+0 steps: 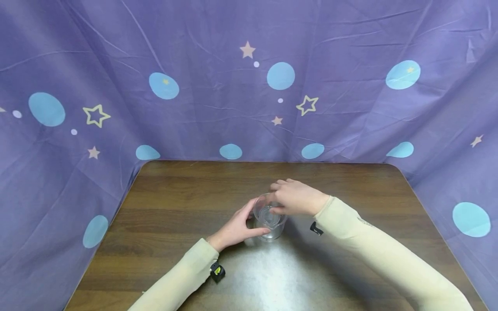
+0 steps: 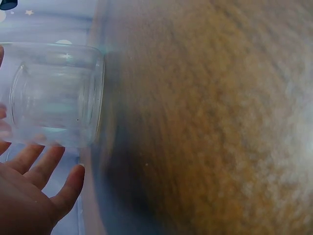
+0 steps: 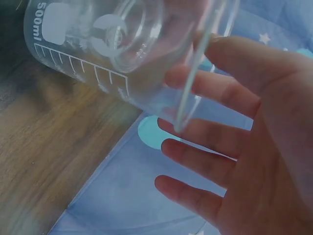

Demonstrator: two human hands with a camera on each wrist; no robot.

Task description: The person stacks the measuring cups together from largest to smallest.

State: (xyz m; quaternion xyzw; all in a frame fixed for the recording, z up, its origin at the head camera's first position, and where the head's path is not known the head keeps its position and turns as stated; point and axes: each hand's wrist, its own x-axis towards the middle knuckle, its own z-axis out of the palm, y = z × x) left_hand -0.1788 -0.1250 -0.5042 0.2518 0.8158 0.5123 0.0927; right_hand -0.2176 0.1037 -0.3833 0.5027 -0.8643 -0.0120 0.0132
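A clear glass beaker (image 1: 278, 231) stands upright on the table, with white graduation lines and a 500ml mark in the right wrist view. Inside it sits a smaller clear glass vessel (image 3: 134, 36), low in the beaker; its exact kind is hard to make out. My left hand (image 1: 238, 229) holds the beaker from the left, thumb across the front and fingers around the far side. Over the rim is my right hand (image 1: 297, 197), its thumb and index finger at the beaker's mouth and the other fingers spread outside. Nothing is visibly pinched in it.
The brown wood-grain table (image 1: 175, 194) has rounded far corners. A purple curtain (image 1: 210, 86) with stars and blue spots hangs behind it and along both sides. Small black devices (image 1: 217, 272) are worn at both wrists.
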